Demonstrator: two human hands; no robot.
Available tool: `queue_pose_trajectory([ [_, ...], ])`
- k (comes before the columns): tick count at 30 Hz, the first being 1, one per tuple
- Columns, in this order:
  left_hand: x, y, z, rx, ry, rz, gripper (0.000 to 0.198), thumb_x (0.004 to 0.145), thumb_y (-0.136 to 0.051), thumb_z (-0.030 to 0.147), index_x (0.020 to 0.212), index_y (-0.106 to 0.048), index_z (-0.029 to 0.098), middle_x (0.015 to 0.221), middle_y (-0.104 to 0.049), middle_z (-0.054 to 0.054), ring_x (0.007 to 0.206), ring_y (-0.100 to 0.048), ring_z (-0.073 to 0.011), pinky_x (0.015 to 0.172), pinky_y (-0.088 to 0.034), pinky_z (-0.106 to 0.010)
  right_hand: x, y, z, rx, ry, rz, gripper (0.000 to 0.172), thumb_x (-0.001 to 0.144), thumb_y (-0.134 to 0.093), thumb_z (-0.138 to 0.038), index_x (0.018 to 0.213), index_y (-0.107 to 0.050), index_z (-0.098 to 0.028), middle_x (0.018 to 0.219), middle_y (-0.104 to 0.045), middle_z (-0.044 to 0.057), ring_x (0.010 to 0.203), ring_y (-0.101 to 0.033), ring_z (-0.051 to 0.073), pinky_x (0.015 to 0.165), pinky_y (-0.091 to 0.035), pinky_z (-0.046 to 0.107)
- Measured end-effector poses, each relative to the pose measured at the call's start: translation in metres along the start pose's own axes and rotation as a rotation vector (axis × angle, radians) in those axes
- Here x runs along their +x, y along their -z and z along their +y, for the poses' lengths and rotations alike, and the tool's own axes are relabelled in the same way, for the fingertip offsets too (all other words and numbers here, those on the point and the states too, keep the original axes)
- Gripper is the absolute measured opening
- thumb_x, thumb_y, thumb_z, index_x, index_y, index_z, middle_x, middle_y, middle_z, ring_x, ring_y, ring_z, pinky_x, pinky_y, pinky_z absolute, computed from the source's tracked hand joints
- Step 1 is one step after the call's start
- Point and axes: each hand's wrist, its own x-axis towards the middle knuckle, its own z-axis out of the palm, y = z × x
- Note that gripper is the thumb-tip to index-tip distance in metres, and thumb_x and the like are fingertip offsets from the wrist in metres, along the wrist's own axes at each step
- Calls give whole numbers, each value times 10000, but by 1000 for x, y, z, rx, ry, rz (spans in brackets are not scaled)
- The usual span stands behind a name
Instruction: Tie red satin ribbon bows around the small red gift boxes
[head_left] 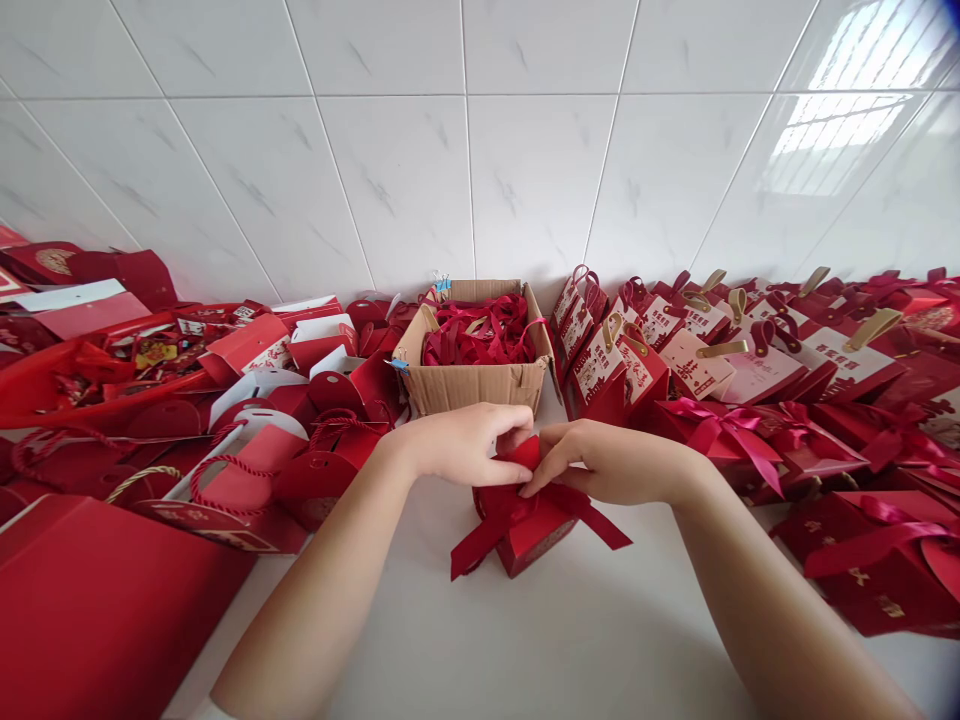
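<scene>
A small red gift box [541, 535] stands on the white table in front of me, with a dark red ribbon [604, 522] tied across it and its two tails spread to either side. My left hand [469, 447] is closed at the top of the box, thumb in front and fingers curled behind the red top flap [529, 453]. From the other side my right hand [611, 460] pinches at the same spot, its fingertips on the ribbon by the knot. The fingers partly hide the knot and the upper part of the box.
Behind the box sits a cardboard carton [480, 388] full of red ribbons [487, 335]. Finished-looking gift boxes [615, 372] crowd the right side. Open boxes [259, 450], a red tray [45, 385] of wrapped sweets and a large red box [105, 610] fill the left. A tiled wall [390, 180] closes the back.
</scene>
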Motion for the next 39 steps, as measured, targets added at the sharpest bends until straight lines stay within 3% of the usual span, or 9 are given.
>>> queue_pose_trajectory([
  [4, -7, 8, 0, -64, -14, 45, 133, 810, -488, 298, 916, -518, 224, 938, -575, 1, 800, -523, -139, 651, -402, -245, 0, -1, 2, -2, -22, -10, 541, 741, -421, 34, 1040, -704, -317, 1139, -635, 6, 960, -618, 169, 836, -486, 265],
  [9, -9, 10, -3, -13, -95, -42, 148, 765, -514, 182, 872, -606, 226, 942, -580, 11, 873, -526, -142, 749, -403, -246, 0, -1, 3, -17, -4, -6, 536, 741, -423, 33, 1034, -706, -314, 1120, -635, 11, 965, -611, 170, 848, -480, 272],
  [14, -4, 6, -2, 28, -83, -55, 52, 755, -562, 241, 783, -599, 217, 893, -551, 14, 823, -527, -133, 682, -395, -236, 1, -1, 2, -33, -2, -15, 535, 751, -405, 34, 1040, -704, -304, 1134, -623, 12, 981, -599, 164, 859, -472, 267],
  [21, 0, 3, -2, 67, -10, -90, 171, 749, -575, 376, 825, -602, 225, 913, -550, -1, 813, -530, -152, 646, -387, -249, 0, 1, 0, -10, 4, -25, 548, 766, -390, 36, 1072, -688, -309, 1174, -608, -3, 986, -594, 154, 850, -463, 252],
  [27, 2, 2, -3, 72, 97, -15, 234, 753, -543, 419, 727, -514, 189, 829, -563, 1, 687, -507, -137, 554, -354, -248, -2, 6, -2, 0, 10, 57, 366, 834, -449, -81, 1052, -682, -260, 1039, -642, 31, 862, -608, 148, 759, -470, 257],
  [32, 4, 2, -4, 2, 38, -19, 286, 742, -567, 468, 763, -558, 183, 844, -579, -3, 717, -517, -138, 603, -364, -247, -4, 9, -3, -26, -92, 132, 186, 802, -512, -141, 957, -593, -203, 830, -634, 10, 712, -568, 133, 612, -436, 229],
  [35, 5, 2, -5, -50, 17, -55, 312, 758, -553, 488, 742, -596, 180, 821, -598, -3, 687, -512, -128, 601, -357, -245, -4, 9, -2, -48, -125, 137, 147, 799, -510, -157, 922, -580, -201, 803, -622, 4, 693, -556, 127, 590, -418, 220],
  [39, 5, 1, -4, -73, 104, -49, 385, 772, -511, 546, 683, -557, 175, 699, -567, 7, 584, -455, -109, 527, -320, -242, -3, 10, -1, -32, -117, 133, 165, 796, -500, -138, 908, -603, -201, 823, -639, 3, 725, -567, 127, 626, -426, 221],
])
